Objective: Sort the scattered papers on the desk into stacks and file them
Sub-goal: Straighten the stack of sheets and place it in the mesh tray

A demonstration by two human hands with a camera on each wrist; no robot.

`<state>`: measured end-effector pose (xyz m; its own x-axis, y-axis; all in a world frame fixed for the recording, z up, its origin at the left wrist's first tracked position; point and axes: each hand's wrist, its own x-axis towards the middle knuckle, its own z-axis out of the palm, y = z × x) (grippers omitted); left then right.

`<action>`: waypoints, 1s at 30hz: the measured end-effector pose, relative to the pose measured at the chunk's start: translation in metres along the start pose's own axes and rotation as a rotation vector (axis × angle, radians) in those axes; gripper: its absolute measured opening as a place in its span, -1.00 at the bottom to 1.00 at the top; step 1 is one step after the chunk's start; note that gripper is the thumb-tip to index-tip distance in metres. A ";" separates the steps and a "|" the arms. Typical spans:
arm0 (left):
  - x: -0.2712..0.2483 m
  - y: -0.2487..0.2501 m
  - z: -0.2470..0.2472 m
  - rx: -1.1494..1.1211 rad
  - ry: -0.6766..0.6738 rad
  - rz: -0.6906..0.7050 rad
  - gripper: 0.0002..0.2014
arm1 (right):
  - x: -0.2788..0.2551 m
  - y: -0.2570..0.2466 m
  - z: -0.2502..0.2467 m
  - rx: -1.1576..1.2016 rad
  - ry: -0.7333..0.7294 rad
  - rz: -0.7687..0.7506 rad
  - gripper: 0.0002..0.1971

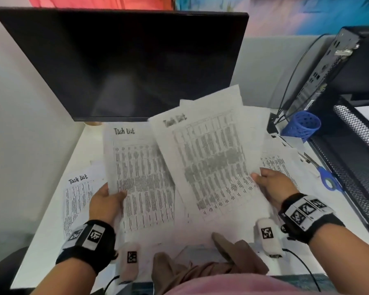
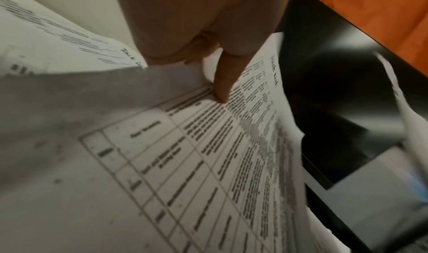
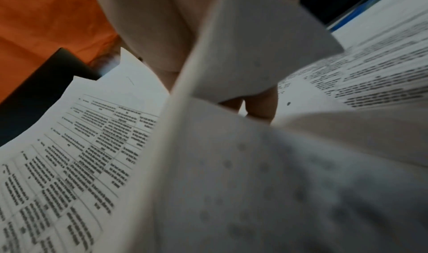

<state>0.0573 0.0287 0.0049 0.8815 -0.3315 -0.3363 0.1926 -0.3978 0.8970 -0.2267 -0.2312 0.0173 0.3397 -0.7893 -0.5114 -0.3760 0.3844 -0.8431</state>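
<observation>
The left hand (image 1: pixel 107 201) pinches one Task List sheet (image 1: pixel 136 173) and the right hand (image 1: pixel 275 184) pinches the tilted sheet (image 1: pixel 211 158) overlapping it, long axes toward the bench's far edge.

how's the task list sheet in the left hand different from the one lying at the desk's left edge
The left hand grips its held sheet lifted off the desk; the desk sheet lies flat, untouched. The held sheet overlaps the papers in the right hand; the desk sheet lies apart. Both carry a "Task List" heading over a printed table.
</observation>
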 end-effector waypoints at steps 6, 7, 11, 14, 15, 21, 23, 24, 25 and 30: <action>-0.021 0.004 0.033 -0.119 -0.265 -0.012 -0.74 | -0.015 0.001 0.036 -0.144 -0.056 -0.034 -0.84; -0.024 0.001 0.037 -0.113 -0.294 -0.016 -0.75 | -0.017 0.003 0.042 -0.202 -0.070 -0.015 -0.77; -0.038 -0.003 0.051 -0.168 -0.311 -0.116 -0.65 | -0.019 0.009 0.061 -0.519 -0.165 -0.010 -0.52; -0.040 -0.002 0.055 -0.110 -0.344 -0.131 -0.44 | -0.021 0.009 0.066 -0.715 -0.280 -0.034 -0.47; -0.038 -0.003 0.055 -0.051 -0.382 -0.094 -0.46 | -0.020 0.011 0.065 -0.757 -0.315 -0.039 -0.52; -0.024 -0.011 0.050 0.315 -0.509 -0.026 -0.92 | -0.002 0.017 0.030 -0.635 -0.198 -0.034 -0.61; -0.025 -0.013 0.048 0.324 -0.500 -0.030 -0.88 | 0.011 0.015 0.008 -0.623 0.098 -0.017 -0.45; -0.024 -0.015 0.047 0.316 -0.500 -0.045 -0.93 | 0.017 0.014 -0.003 -0.709 0.199 0.008 -0.41; -0.026 -0.015 0.045 0.307 -0.510 -0.049 -0.97 | 0.020 0.014 -0.012 -0.830 0.246 0.051 -0.39; -0.030 -0.012 0.044 0.341 -0.674 -0.014 -0.67 | 0.026 0.030 -0.031 -1.081 0.216 0.159 -0.32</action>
<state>0.0097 0.0056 -0.0090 0.4038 -0.7323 -0.5483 -0.0387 -0.6125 0.7895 -0.2557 -0.2549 -0.0155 0.1031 -0.8754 -0.4723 -0.9906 -0.0476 -0.1281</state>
